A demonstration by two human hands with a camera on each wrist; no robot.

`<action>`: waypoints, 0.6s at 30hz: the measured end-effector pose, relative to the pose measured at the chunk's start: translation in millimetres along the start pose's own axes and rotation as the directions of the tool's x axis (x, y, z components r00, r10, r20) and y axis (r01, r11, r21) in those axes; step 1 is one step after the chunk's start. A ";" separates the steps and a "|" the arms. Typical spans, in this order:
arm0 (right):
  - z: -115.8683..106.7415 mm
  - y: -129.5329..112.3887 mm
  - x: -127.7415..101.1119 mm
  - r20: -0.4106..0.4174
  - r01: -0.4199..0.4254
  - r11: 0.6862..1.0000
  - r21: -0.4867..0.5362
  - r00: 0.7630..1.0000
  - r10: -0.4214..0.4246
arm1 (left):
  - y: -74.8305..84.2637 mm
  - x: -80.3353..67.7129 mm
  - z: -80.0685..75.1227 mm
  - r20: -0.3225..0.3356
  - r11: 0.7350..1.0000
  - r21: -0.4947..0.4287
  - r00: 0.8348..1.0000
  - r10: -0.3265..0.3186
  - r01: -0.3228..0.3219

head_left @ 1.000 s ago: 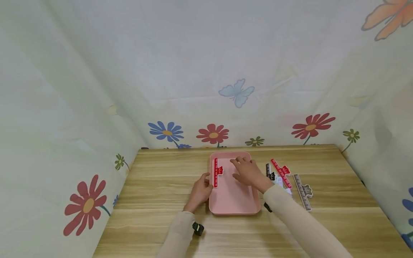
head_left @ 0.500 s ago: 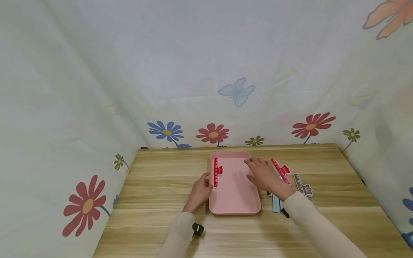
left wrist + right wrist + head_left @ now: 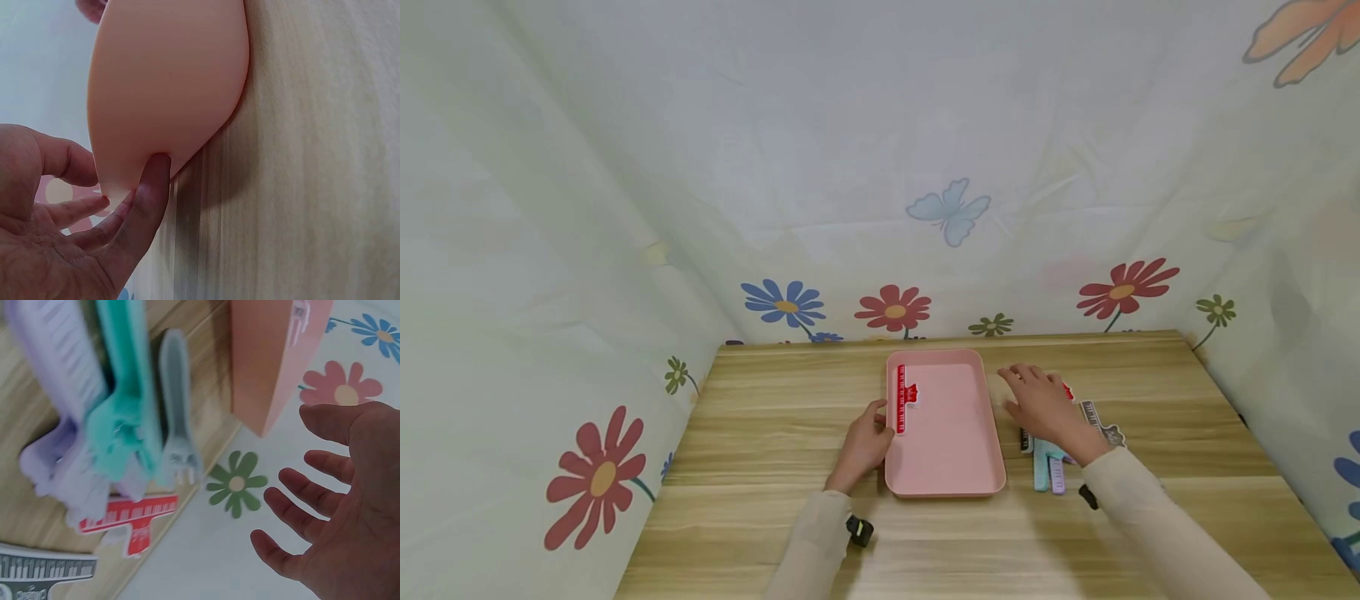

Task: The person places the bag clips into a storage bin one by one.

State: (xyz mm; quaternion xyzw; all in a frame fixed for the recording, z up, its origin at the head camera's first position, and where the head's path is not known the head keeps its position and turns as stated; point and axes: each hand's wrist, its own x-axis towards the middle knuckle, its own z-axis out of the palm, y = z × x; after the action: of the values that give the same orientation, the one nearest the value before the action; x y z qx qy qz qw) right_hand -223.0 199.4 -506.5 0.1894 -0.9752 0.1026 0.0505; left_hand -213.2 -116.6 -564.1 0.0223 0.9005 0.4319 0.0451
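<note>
At the left rim of the pink tray [image 3: 945, 454], the left hand [image 3: 863, 446] holds on, its grip curled against the tray's edge with fingertips under the rim. Inside the tray, a red ruler [image 3: 903, 398] lies along the left wall. Over to the right, the right hand [image 3: 1047, 409] hovers with fingers spread and nothing held, above a cluster of rulers on the tabletop [image 3: 760, 433]: a teal ruler [image 3: 1041, 467], a lilac ruler [image 3: 1057, 475] and a grey ruler [image 3: 1101, 419].

We are looking at a wooden table [image 3: 745, 467] enclosed on three sides by a pale cloth [image 3: 850, 150] printed with flowers and butterflies, evenly lit.
</note>
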 end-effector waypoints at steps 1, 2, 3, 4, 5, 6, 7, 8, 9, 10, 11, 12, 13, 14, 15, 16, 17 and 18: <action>0.1 2.0 -1.2 0.009 -0.006 1.000 -0.003 1.000 0.006 | -0.2 0.3 0.3 0.000 1.000 0.002 1.000 -0.001 0.001; 0.1 3.9 -2.2 0.017 -0.015 1.000 -0.007 1.000 0.016 | -0.4 0.5 0.5 0.000 1.000 0.000 1.000 -0.005 0.005; -0.2 5.2 -3.4 0.029 -0.027 1.000 -0.010 0.999 0.027 | -0.4 0.6 0.7 0.000 1.000 0.001 1.000 -0.003 0.003; -0.1 6.9 -4.5 0.041 -0.036 0.999 -0.016 0.998 0.037 | -0.4 0.6 0.8 0.001 1.000 -0.002 1.000 -0.007 0.007; -0.2 8.3 -5.4 0.052 -0.045 0.999 -0.020 0.998 0.046 | -0.2 0.6 0.8 0.002 1.000 -0.003 1.000 -0.005 0.005; -0.1 9.5 -6.4 0.065 -0.055 0.998 -0.022 0.996 0.056 | 0.1 0.4 0.6 0.002 1.000 -0.004 1.000 -0.004 0.004; 0.5 11.0 -7.1 0.078 -0.068 0.997 -0.021 0.995 0.069 | -0.1 0.4 0.6 0.003 1.000 -0.004 1.000 -0.002 0.002; 0.8 12.3 -7.7 0.088 -0.077 0.997 -0.022 0.993 0.079 | 0.1 0.2 0.5 0.003 1.000 -0.005 1.000 -0.002 0.002; 1.2 13.6 -8.3 0.098 -0.082 0.996 -0.024 0.992 0.084 | 0.2 0.0 0.5 0.003 1.000 -0.005 1.000 -0.003 0.003; 2.0 15.1 -8.7 0.106 -0.085 0.996 -0.031 0.991 0.088 | 0.2 -0.1 0.4 0.003 1.000 -0.007 1.000 -0.005 0.005; 2.6 16.2 -9.1 0.110 -0.087 0.996 -0.034 0.990 0.091 | 0.2 -0.2 0.4 0.003 1.000 -0.006 1.000 -0.007 0.007; 3.5 17.5 -9.3 0.112 -0.092 0.995 -0.037 0.989 0.095 | 0.0 -0.4 0.5 0.003 1.000 -0.006 1.000 -0.009 0.009; 4.5 18.7 -9.6 0.112 -0.092 0.995 -0.045 0.989 0.097 | -0.1 -0.5 0.7 0.002 1.000 -0.006 1.000 -0.010 0.010; 5.0 19.7 -10.0 0.113 -0.091 0.994 -0.054 0.989 0.097 | 0.1 -0.8 0.7 0.002 1.000 -0.007 1.000 -0.012 0.012; 5.9 20.7 -10.3 0.115 -0.089 0.994 -0.066 0.989 0.096 | 0.1 -1.0 0.8 0.001 1.000 -0.006 1.000 -0.012 0.012; 6.7 21.7 -10.5 0.117 -0.087 0.993 -0.079 0.989 0.096 | -0.3 -0.9 1.0 0.001 1.000 -0.006 1.000 -0.011 0.011; 7.5 22.6 -10.8 0.121 -0.085 0.993 -0.088 0.988 0.095 | -0.4 -1.0 1.0 0.001 1.000 -0.004 1.000 -0.011 0.011; 8.5 23.6 -11.2 0.127 -0.085 0.992 -0.093 0.987 0.097 | -0.4 -1.0 1.2 0.001 1.000 -0.005 1.000 -0.012 0.012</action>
State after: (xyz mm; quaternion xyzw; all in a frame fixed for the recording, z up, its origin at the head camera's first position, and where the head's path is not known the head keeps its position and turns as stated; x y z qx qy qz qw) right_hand -222.2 223.0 -520.7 0.1486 -0.9876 0.0493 -0.0102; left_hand -212.0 -116.0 -565.1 0.0171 0.8995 0.4339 0.0483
